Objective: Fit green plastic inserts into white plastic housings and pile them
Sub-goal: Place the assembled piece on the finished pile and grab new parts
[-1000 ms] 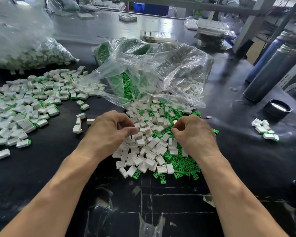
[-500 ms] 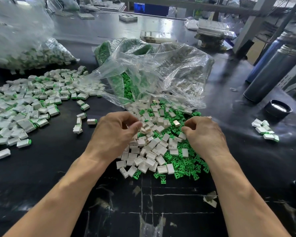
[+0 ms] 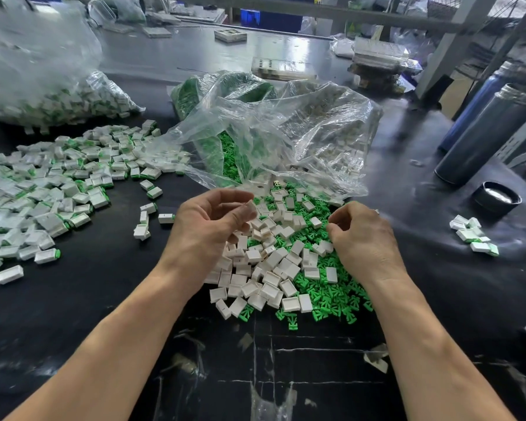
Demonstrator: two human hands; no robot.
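Black worktable [image 3: 438, 268] strewn with parts; left hand [image 3: 207, 226] pinching a blurred white housing [image 3: 249, 208], right hand [image 3: 359, 235] curled, grasp unclear.

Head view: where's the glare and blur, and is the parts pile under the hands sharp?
Head view: glare streaks the black table at the far end and the clear plastic bag; the upper-left bag is smeared; wide-angle bending at the edges; the loose parts pile between the hands is sharp.

Left hand [image 3: 208, 226] has lifted off the pile; right hand [image 3: 362, 238] moved rightward.
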